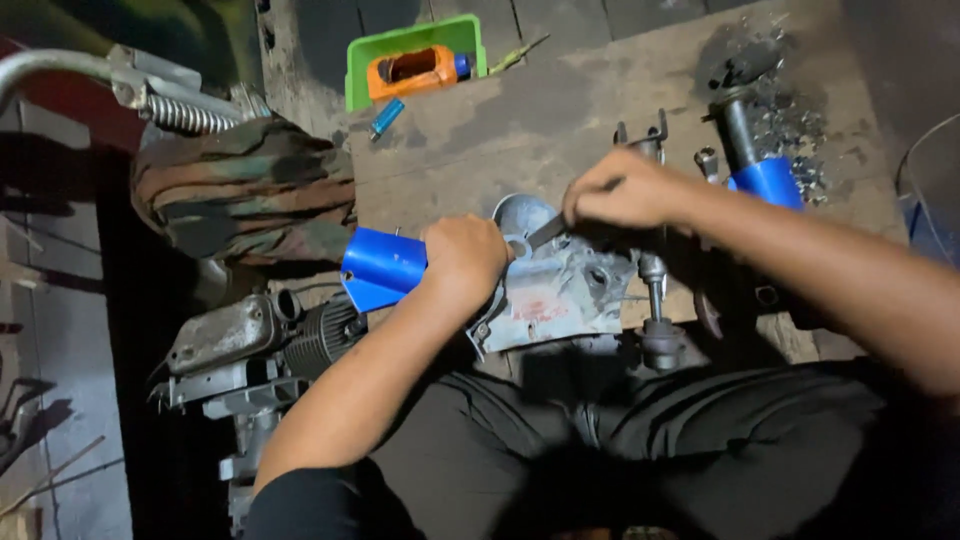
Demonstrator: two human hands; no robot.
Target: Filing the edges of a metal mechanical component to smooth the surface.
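Observation:
My left hand [462, 258] grips a blue cylindrical part [385, 266] that joins a grey metal plate assembly [560, 292] lying on the wooden board [500, 130]. My right hand [625, 188] is closed on a thin dark metal tool [546, 233] whose tip touches the round metal cup [520, 213] at the top of the assembly. A metal rod with a bolt end [655, 300] lies just right of the plate, partly under my right wrist.
A green tray [362, 62] holding an orange part sits at the back. A second blue-and-black strut [755, 160] lies far right among metal bits. A camouflage cloth [245, 190], a coil spring [185, 115] and a small engine [250, 345] are at the left.

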